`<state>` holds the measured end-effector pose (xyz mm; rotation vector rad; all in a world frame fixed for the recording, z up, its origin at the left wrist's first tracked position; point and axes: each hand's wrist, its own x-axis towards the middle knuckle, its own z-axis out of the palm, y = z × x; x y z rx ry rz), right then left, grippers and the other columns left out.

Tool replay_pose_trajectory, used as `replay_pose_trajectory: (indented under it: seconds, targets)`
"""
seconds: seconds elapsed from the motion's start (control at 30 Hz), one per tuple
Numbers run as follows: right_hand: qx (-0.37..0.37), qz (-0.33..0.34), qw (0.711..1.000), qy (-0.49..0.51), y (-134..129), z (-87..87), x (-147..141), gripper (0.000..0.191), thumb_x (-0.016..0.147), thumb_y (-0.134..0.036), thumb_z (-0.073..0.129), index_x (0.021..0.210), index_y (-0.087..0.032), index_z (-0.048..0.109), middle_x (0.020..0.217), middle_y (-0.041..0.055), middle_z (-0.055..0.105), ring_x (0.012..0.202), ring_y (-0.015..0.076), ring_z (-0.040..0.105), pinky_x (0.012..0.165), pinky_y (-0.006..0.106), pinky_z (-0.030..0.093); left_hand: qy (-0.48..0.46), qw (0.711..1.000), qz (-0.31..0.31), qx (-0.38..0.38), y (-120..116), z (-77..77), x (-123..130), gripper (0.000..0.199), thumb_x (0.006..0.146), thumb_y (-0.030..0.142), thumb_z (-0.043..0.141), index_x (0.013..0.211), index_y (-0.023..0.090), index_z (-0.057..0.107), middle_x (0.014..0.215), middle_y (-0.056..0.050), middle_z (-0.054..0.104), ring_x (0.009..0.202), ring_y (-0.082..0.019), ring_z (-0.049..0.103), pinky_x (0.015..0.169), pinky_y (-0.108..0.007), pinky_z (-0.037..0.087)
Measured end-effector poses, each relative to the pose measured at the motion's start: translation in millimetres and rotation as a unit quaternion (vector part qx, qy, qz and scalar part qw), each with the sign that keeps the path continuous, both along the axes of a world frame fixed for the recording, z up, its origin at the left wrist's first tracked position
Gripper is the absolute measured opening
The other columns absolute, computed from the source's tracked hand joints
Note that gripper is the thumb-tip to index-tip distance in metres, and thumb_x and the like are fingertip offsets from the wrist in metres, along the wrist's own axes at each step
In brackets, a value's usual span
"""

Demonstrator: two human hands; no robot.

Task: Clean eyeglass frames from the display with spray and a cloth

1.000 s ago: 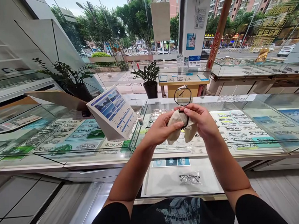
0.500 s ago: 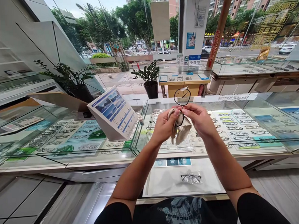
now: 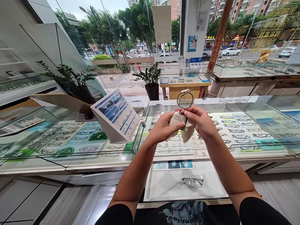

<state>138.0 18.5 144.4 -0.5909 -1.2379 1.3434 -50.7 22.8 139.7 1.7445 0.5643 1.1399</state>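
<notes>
Above the glass counter I hold black-rimmed eyeglasses (image 3: pixel 185 107) between both hands, one lens rim standing up above my fingers. My left hand (image 3: pixel 163 126) pinches a beige cleaning cloth (image 3: pixel 187 134) around the lower lens, its thumb pressing the front. The cloth's zigzag edge hangs beneath the fingers and hides most of that lens. My right hand (image 3: pixel 200 120) is closed on the frame near its middle, thumb and fingertips together beside the cloth.
A glass display case (image 3: pixel 240 148) with rows of spectacles spans the front. At its left stand a tent-shaped sign (image 3: pixel 118 117) and a small bottle (image 3: pixel 142 121). Bagged glasses (image 3: pixel 192 182) lie on a white pull-out tray (image 3: pixel 164 187). A potted plant (image 3: pixel 151 89) stands by the window.
My left hand has shifted the cloth, which now covers the lower lens more fully, with the thumb lower. The raised rim sits slightly farther right and lower in view.
</notes>
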Motion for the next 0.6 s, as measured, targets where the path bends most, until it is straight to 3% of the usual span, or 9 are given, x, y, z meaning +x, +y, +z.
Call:
replay_pose_trajectory:
  seconds: [0.2,0.33,0.5,0.6]
  targets:
    - [0.013,-0.004,1.0,-0.006,-5,-1.7,-1,0.023,0.083,-0.046,0.093,0.092,-0.028,0.083,0.118,0.0041,0.088,0.117,0.0261,0.08,0.112,0.042,0.059,-0.02,0.999,0.048,-0.015,0,-2.0,6,0.049,0.088,0.056,0.087,0.111,0.015,0.077,0.094,-0.005,0.07,0.078,-0.015,0.059,0.07,-0.025,0.047]
    - [0.038,0.003,0.999,-0.022,-6,-4.5,0,0.019,0.088,-0.044,0.09,0.099,-0.029,0.085,0.12,0.0028,0.088,0.121,0.0254,0.079,0.113,0.041,0.058,-0.014,0.999,0.037,0.003,-2,2.8,2,0.042,0.095,0.056,0.079,0.103,0.015,0.075,0.098,-0.004,0.067,0.078,-0.013,0.055,0.071,-0.025,0.045]
    - [0.038,0.004,0.999,-0.023,-4,-7.0,0,0.017,0.088,-0.043,0.09,0.095,-0.028,0.086,0.115,0.0034,0.089,0.115,0.0246,0.081,0.11,0.04,0.059,0.055,0.998,0.03,0.024,-4,8.9,-6,0.054,0.102,0.066,0.066,0.083,0.015,0.065,0.082,-0.003,0.059,0.075,-0.015,0.049,0.068,-0.027,0.041]
    - [0.022,-0.003,0.999,-0.025,-4,-6.5,0,0.022,0.086,-0.046,0.091,0.093,-0.027,0.085,0.115,0.0048,0.089,0.114,0.0259,0.081,0.105,0.041,0.062,0.073,0.997,0.007,0.041,-5,12.5,-11,0.052,0.104,0.065,0.062,0.086,0.016,0.066,0.086,-0.005,0.064,0.08,-0.018,0.055,0.076,-0.03,0.047]
